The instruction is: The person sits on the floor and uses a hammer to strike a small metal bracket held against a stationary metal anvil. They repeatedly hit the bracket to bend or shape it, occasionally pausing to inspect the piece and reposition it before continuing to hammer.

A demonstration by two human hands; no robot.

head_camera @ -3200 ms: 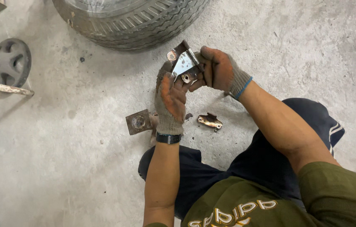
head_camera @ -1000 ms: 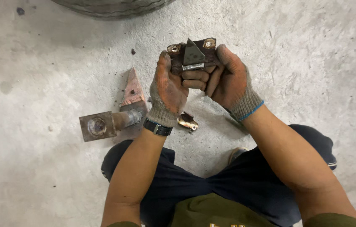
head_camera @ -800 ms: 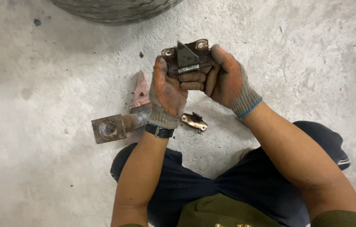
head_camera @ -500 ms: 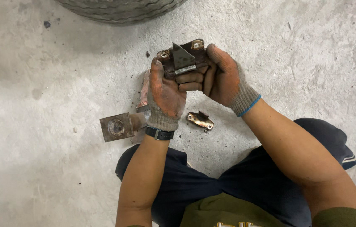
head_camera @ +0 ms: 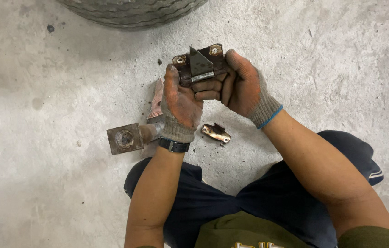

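Note:
Both gloved hands hold one rusty metal bracket (head_camera: 200, 64) up in front of me; a grey triangular plate stands on it and bolt holes show at its two corners. My left hand (head_camera: 180, 104) grips its left side with the thumb up along the edge. My right hand (head_camera: 244, 87) wraps the right side, fingers curled under. A dark wristwatch sits on my left wrist. On the concrete floor below lie a small bent metal clip (head_camera: 215, 132) and a larger rusty bracket with a square plate (head_camera: 125, 137).
The tread of a large tyre (head_camera: 132, 10) lies at the top edge. Stained grey concrete floor (head_camera: 38, 92) stretches all around. My dark-trousered legs (head_camera: 231, 202) are folded below the hands.
The view has shifted slightly, so hands and floor parts sit a little further right in the picture. Both hands keep the same grip on the bracket.

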